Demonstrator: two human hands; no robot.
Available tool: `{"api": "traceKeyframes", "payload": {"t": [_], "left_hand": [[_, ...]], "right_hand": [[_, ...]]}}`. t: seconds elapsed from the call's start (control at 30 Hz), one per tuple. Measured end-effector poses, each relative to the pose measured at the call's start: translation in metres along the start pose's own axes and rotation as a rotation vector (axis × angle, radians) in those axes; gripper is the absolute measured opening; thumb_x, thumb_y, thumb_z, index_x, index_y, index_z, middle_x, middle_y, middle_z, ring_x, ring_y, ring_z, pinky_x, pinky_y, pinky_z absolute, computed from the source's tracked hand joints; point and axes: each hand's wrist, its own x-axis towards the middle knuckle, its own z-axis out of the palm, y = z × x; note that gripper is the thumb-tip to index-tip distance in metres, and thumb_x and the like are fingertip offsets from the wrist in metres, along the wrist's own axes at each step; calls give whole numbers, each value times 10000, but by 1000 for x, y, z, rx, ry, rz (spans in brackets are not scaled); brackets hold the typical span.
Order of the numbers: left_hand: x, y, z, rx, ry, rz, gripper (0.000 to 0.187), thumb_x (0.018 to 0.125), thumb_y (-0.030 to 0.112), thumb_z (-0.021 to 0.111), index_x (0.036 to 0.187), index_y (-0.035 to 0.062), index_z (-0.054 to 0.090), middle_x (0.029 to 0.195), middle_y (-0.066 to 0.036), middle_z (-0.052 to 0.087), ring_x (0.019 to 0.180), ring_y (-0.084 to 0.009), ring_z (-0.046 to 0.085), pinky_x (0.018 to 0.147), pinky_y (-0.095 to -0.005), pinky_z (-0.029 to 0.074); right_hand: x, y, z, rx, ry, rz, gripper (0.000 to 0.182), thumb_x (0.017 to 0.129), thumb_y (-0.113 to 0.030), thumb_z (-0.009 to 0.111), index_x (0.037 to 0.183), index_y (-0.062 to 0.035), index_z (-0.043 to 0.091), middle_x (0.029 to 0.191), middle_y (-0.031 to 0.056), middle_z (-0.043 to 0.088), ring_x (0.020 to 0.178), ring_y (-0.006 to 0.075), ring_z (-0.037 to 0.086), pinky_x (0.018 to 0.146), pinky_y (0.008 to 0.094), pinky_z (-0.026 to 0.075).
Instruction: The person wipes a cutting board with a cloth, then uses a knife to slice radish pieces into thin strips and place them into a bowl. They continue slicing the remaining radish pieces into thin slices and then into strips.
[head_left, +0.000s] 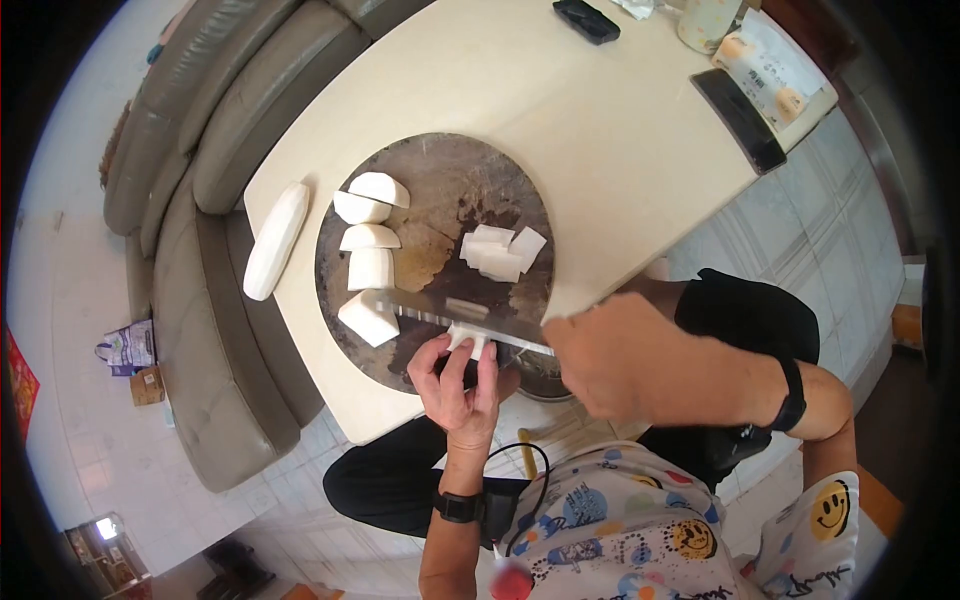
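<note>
On a round dark chopping board, my left hand steadies a small piece of white radish with bent fingertips. My right hand grips the handle end of a knife, whose blade lies across the board just beyond my left fingertips, at the radish piece. Several thick chunks of peeled white radish line the board's left side. A small pile of thin white slices rests on the right. The handle is hidden inside my right fist.
A long peeled radish lies on the cream table left of the board. Toward the far right are a black case, a packet of tissues and a black object. A grey sofa stands close on the left.
</note>
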Motion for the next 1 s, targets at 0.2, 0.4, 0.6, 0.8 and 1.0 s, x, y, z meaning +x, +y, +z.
{"api": "traceKeyframes", "payload": {"t": [0.2, 0.4, 0.6, 0.8, 1.0], "left_hand": [[-10, -9, -1, 88, 19, 54, 363, 728, 167, 752, 1038, 5, 654, 1084, -169, 630, 965, -408, 573, 884, -480, 459], [-12, -10, -2, 82, -11, 7, 390, 691, 189, 779, 1018, 11, 663, 1061, -152, 651, 995, -409, 583, 905, -478, 453], [-13, -5, -9, 91, -102, -46, 228, 724, 43, 730, 945, 26, 677, 1197, -225, 605, 1112, -469, 539, 973, -529, 419], [-5, -1, -4, -58, -18, -85, 251, 671, 17, 777, 897, 24, 667, 1111, -167, 577, 990, -369, 555, 843, -439, 468], [-3, 1, -7, -58, -65, -88, 273, 654, 9, 792, 894, 23, 662, 1117, -150, 551, 964, -334, 546, 806, -407, 468]], "right_hand": [[-17, -24, -9, -87, -154, -115, 151, 655, -44, 661, 717, 75, 591, 631, 142, 545, 491, 223, 611, 427, 333, 487], [-17, -21, -8, -80, -210, -91, 180, 648, -12, 654, 731, 126, 574, 617, 169, 553, 484, 238, 616, 397, 330, 487], [-12, -27, -10, -111, -232, -79, 211, 630, -9, 661, 747, 143, 574, 608, 176, 550, 484, 235, 612, 396, 327, 483], [4, -11, 2, -91, -325, -111, 259, 648, -38, 640, 825, 113, 526, 679, 140, 519, 534, 240, 585, 414, 330, 435], [3, -8, 3, 56, -208, -18, 200, 661, -46, 668, 761, 83, 552, 632, 172, 577, 504, 276, 625, 435, 354, 486]]}}
